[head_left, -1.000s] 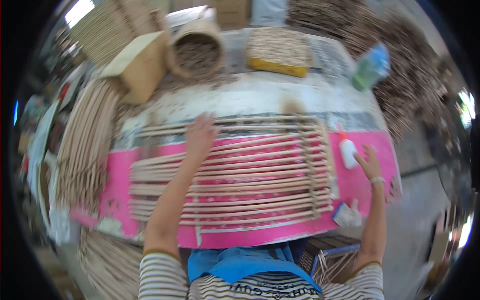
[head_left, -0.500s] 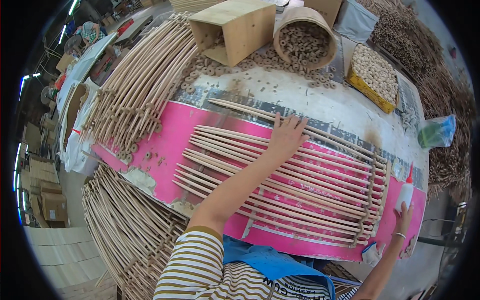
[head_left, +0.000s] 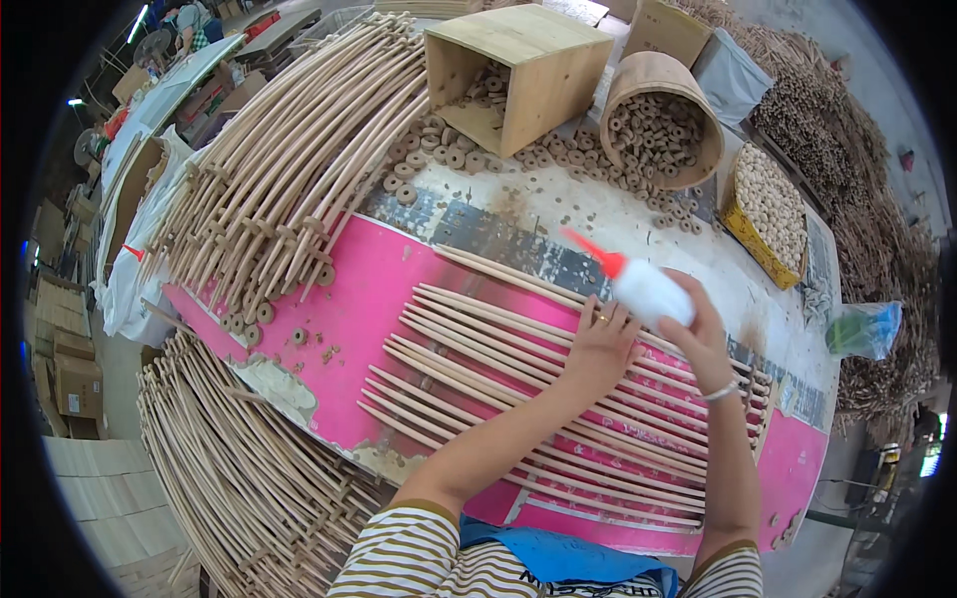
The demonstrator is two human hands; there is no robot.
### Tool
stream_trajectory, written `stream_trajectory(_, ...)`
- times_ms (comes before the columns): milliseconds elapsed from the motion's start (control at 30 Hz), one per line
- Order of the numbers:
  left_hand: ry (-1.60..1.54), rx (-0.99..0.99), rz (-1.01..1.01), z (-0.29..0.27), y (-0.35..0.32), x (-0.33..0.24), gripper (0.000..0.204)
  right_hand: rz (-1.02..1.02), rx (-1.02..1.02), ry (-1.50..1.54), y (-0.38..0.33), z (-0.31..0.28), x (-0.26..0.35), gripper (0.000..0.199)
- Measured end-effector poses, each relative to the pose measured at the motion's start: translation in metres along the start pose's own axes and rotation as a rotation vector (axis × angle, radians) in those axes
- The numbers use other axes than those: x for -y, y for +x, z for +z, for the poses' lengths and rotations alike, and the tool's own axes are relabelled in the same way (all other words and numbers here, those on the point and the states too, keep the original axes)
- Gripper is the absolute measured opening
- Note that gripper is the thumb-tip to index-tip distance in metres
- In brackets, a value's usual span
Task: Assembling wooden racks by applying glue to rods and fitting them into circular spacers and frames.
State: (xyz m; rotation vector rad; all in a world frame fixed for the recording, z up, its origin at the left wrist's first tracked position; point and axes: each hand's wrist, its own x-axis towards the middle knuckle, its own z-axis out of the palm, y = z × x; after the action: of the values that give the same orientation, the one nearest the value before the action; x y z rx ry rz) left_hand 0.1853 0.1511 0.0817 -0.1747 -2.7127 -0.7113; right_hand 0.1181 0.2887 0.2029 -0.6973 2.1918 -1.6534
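Note:
Several slim wooden rods [head_left: 488,351] lie side by side across a pink board [head_left: 369,261] on the table. My left hand [head_left: 603,349] rests on the far rods with its fingers spread over them, a ring on one finger. Just right of it, my right hand [head_left: 702,334] grips a white squeeze bottle [head_left: 653,295], tilted so its red nozzle points to the far left above the far rods. My right forearm covers part of the rods' right ends, where small wooden rings [head_left: 760,389] sit on them.
Rods with rings are heaped at the left [head_left: 299,169], with more rods [head_left: 239,448] below. A wooden box [head_left: 533,45] and a round tub [head_left: 713,115] of wooden rings stand at the back. A yellow tray [head_left: 753,239] holds wooden balls. Another person [head_left: 189,25] is far off.
My right hand has lifted the bottle from the board's right end and brought it left, tipping it over beside my left hand. The left hand stays on the far rods.

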Motion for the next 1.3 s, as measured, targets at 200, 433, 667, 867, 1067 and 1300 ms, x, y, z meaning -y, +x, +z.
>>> stream_trajectory(200, -0.192, -0.005, -0.049, 0.015, -0.002, 0.01, 0.059, -0.185, 0.103, -0.305, 0.058, 0.07, 0.003, 0.055)
stream_trajectory(433, -0.156, 0.104, -0.089, 0.015, -0.008, 0.006, 0.067, -0.294, 0.103, -0.507, 0.074, 0.081, 0.0, 0.054)
stream_trajectory(667, -0.142, 0.181, -0.092, 0.011, -0.003, 0.003, 0.065, -0.336, 0.089, -0.517, 0.078, 0.083, 0.002, 0.052)
stream_trajectory(867, -0.111, 0.186, -0.095, 0.011, -0.005, 0.004, 0.063, -0.334, 0.097, -0.513, 0.078, 0.086, 0.001, 0.052)
stream_trajectory(1067, -0.113, 0.269, -0.131, 0.009, -0.003, 0.001, 0.061, -0.352, 0.095, -0.524, 0.078, 0.089, 0.004, 0.051)
stream_trajectory(1300, -0.206, 0.242, -0.151, 0.006, -0.001, 0.001, 0.061, -0.37, 0.104, -0.543, 0.081, 0.089, 0.001, 0.051)
